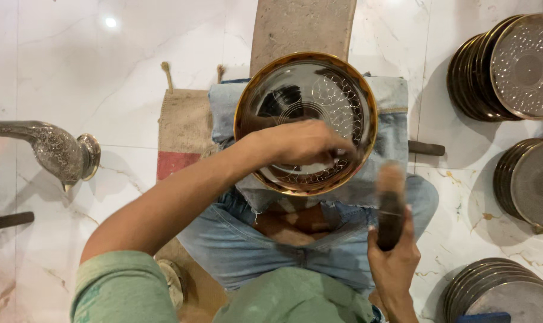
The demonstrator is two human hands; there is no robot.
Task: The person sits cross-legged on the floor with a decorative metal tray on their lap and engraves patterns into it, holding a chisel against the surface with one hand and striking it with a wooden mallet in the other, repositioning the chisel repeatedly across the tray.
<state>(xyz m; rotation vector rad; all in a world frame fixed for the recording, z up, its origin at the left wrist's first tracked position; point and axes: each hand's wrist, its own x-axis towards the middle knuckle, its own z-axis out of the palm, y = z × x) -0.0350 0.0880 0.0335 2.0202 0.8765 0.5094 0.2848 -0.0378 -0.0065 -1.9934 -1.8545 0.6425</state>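
A round brass plate (295, 90) with an engraved floral pattern rests on a denim cloth over my lap. My left hand (304, 142) reaches across the plate's lower half, fingers closed on a small tool that is blurred and hard to make out. My right hand (397, 254) is to the right of the plate, gripping the dark handle of a wooden mallet (391, 200), whose head is blurred just off the plate's lower right rim.
Stacks of engraved metal plates stand at the upper right (510, 66), the middle right (531, 182) and the lower right (498, 293). An ornate silver metal piece (59, 152) lies at the left on the white marble floor (74, 72). A burlap mat (184, 128) and a wooden board (301, 27) lie under and beyond the plate.
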